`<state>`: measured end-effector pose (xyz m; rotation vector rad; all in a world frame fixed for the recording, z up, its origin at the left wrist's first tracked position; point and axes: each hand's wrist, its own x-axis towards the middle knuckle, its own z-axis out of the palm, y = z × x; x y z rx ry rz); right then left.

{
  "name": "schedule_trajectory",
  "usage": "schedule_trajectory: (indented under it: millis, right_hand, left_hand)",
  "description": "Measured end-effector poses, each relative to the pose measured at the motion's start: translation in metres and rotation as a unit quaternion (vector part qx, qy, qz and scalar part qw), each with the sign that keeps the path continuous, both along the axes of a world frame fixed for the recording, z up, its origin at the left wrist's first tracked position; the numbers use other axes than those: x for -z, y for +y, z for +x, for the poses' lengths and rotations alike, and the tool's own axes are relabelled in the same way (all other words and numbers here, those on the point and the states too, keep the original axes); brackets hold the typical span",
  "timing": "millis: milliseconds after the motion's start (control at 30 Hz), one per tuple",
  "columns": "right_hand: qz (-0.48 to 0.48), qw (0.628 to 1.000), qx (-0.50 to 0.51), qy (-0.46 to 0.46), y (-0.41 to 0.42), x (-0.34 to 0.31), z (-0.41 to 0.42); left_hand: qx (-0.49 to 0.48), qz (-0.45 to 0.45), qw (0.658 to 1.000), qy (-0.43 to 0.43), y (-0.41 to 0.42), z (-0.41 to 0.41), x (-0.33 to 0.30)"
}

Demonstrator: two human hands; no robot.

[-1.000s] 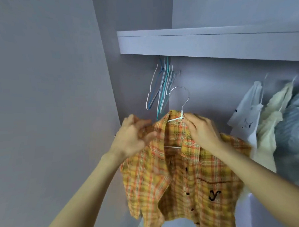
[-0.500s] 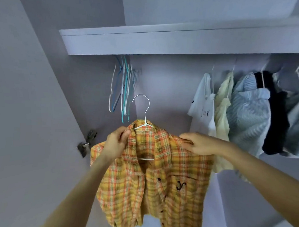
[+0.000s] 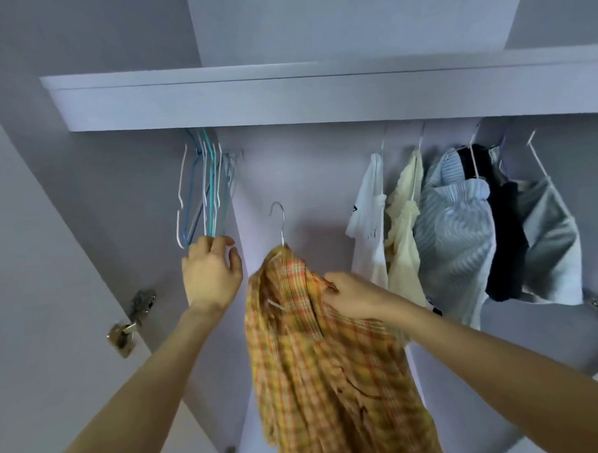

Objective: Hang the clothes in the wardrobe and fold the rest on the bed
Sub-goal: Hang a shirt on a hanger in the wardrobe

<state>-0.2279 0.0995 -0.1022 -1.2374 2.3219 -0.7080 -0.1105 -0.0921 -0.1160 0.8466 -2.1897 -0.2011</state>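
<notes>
An orange and yellow plaid shirt [image 3: 317,369] hangs on a white wire hanger [image 3: 279,223] whose hook points up below the wardrobe shelf [image 3: 319,95]. My right hand [image 3: 354,297] grips the shirt's shoulder and carries it, turned edge-on. My left hand [image 3: 210,274] has let go of the shirt. Its fingers are loosely spread and reach up to the bottom of a bunch of empty hangers [image 3: 205,192] at the left.
Several garments hang at the right: a white top [image 3: 369,223], a cream top [image 3: 404,228], a blue striped shirt [image 3: 456,240], a black piece [image 3: 503,238] and a grey one [image 3: 548,243]. A metal door hinge [image 3: 130,322] sits at the left. The rail is hidden behind the shelf.
My left hand released the shirt's collar and rose to the empty hangers. The shirt swung from facing me to edge-on, held by my right hand alone. The camera tilted up.
</notes>
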Motion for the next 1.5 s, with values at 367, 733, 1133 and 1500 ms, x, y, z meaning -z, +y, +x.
schedule_trajectory:
  millis: [367, 733, 1133, 1500]
  right_hand:
    - [-0.182, 0.964, 0.145, 0.128, -0.112, -0.049, 0.0]
    - [-0.169, 0.949, 0.198, 0.178, -0.209, -0.056, -0.024]
    - [-0.13, 0.975, 0.171, 0.061, -0.189, -0.018, -0.004]
    - [-0.234, 0.957, -0.033, 0.169, -0.071, 0.028, 0.11]
  left_hand:
    - [-0.021, 0.046, 0.984, -0.171, -0.059, -0.02, -0.016]
    - [0.039, 0.054, 0.985, -0.161, -0.081, -0.022, 0.009]
    - [0.063, 0.107, 0.978, -0.166, -0.068, 0.004, 0.001]
    - [-0.061, 0.161, 0.98, -0.098, 0.045, 0.128, 0.024]
